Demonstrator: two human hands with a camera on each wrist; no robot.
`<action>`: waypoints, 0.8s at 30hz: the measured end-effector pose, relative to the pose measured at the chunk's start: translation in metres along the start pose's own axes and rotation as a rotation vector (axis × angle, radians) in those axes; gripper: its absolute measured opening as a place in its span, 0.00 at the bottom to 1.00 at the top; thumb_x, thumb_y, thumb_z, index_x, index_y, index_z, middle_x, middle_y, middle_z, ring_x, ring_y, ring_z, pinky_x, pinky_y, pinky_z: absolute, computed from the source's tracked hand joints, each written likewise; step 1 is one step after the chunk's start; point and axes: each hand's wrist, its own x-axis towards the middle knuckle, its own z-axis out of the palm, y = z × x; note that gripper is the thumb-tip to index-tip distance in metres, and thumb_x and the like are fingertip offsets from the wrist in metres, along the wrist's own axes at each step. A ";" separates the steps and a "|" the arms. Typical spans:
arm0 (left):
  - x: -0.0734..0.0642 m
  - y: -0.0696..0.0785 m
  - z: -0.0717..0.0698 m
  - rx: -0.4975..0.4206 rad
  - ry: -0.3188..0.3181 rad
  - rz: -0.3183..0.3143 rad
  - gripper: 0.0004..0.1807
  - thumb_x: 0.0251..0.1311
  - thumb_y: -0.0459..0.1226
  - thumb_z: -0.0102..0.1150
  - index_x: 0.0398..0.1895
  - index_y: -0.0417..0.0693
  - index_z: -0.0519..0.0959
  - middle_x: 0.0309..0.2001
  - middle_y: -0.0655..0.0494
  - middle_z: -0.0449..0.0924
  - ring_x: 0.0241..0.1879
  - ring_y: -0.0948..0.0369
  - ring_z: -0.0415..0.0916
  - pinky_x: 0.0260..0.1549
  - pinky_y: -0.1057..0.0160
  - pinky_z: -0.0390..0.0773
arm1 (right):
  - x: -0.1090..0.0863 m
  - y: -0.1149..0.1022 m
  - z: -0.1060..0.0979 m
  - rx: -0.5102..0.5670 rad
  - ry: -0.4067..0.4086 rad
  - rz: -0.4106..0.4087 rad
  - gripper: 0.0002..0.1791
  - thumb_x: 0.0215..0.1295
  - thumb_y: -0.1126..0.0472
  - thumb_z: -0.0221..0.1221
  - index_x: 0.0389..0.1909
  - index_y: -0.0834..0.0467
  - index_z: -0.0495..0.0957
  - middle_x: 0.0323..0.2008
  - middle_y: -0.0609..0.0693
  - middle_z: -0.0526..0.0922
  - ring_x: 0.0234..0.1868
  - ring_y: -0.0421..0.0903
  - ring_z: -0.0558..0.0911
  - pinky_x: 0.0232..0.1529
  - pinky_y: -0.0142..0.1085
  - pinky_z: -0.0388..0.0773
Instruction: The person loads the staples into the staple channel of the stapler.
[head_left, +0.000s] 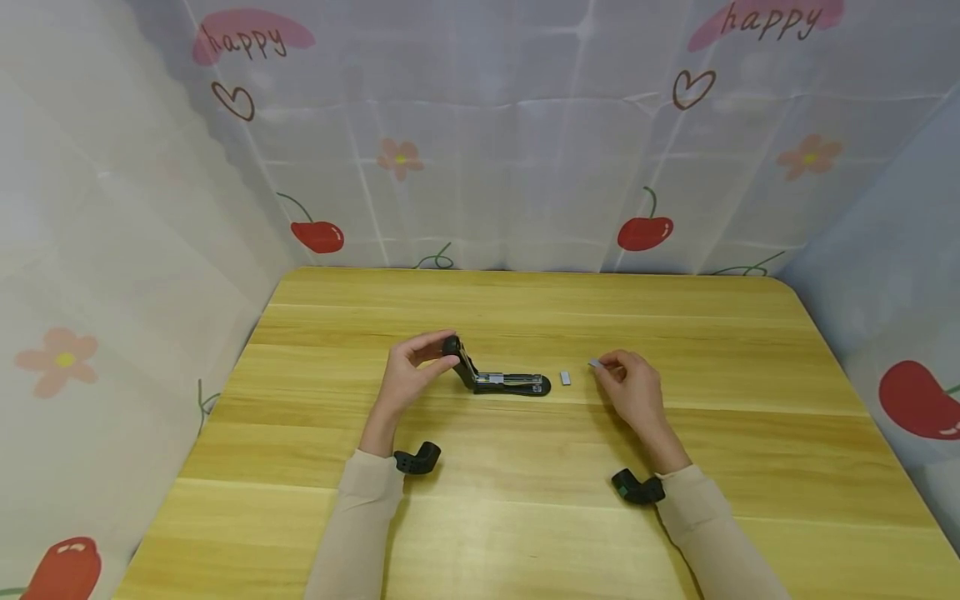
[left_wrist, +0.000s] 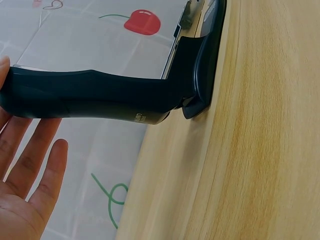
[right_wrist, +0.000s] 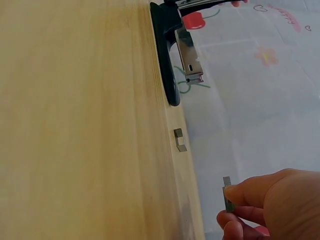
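A black stapler point(head_left: 513, 389) stands folded wide open on the table, its base lying flat and its top arm point(left_wrist: 90, 95) raised. My left hand point(head_left: 405, 372) grips the end of that raised arm between thumb and fingers. The metal staple channel point(right_wrist: 189, 56) shows above the base. To the stapler's right lies a short strip of staples point(head_left: 566, 378), touched by neither hand. Beyond it my right hand point(head_left: 636, 388) pinches another small staple strip point(right_wrist: 227, 197) with thumb and fingertips, held above the table. Whether staples sit inside the channel I cannot tell.
The wooden table point(head_left: 495, 517) runs back to a printed curtain point(head_left: 510, 183), and more curtain hangs at both sides. A black wrist device point(head_left: 417, 458) sits on the left wrist, and a similar device point(head_left: 637, 487) is on the right.
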 end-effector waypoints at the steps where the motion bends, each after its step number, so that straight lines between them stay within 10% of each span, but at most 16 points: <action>1: 0.000 0.000 0.000 -0.001 -0.001 0.000 0.22 0.58 0.30 0.66 0.57 0.34 0.79 0.53 0.37 0.81 0.46 0.67 0.79 0.52 0.65 0.79 | 0.000 -0.001 0.000 0.004 0.004 -0.008 0.06 0.62 0.65 0.64 0.37 0.64 0.83 0.33 0.59 0.83 0.26 0.47 0.75 0.27 0.32 0.69; 24: 0.000 -0.001 -0.001 0.015 -0.001 0.013 0.22 0.58 0.29 0.66 0.56 0.31 0.78 0.52 0.36 0.81 0.45 0.65 0.80 0.53 0.54 0.79 | 0.009 -0.046 0.024 0.060 -0.092 -0.149 0.06 0.62 0.64 0.65 0.39 0.61 0.84 0.37 0.56 0.83 0.24 0.42 0.70 0.23 0.31 0.65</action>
